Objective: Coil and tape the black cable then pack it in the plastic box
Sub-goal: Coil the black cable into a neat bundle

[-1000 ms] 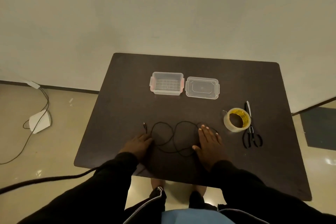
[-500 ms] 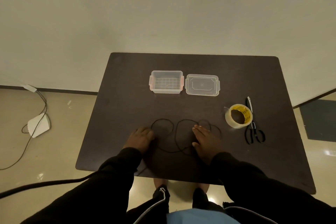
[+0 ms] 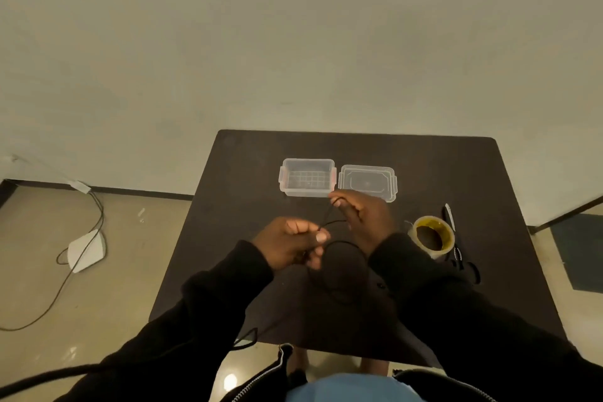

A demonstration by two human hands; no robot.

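Observation:
Both hands are raised above the dark table (image 3: 235, 238) with the thin black cable (image 3: 346, 243) strung between them. My left hand (image 3: 288, 243) pinches the cable at its fingertips. My right hand (image 3: 365, 219) grips another stretch of it a little farther away, and loops hang down below the hands toward the table. The clear plastic box (image 3: 307, 177) stands open at the table's middle back, and its lid (image 3: 368, 181) lies flat just to the right. A roll of clear tape (image 3: 432, 237) sits right of my right wrist.
Black-handled scissors (image 3: 455, 245) lie to the right of the tape roll, partly hidden by my sleeve. On the floor to the left are a white device (image 3: 86, 250) and a trailing cord (image 3: 65, 284). The table's front edge is near my body.
Both hands have lifted off the table and taken hold of the cable, which lay spread in loops on the tabletop before. The camera has tilted upward a little.

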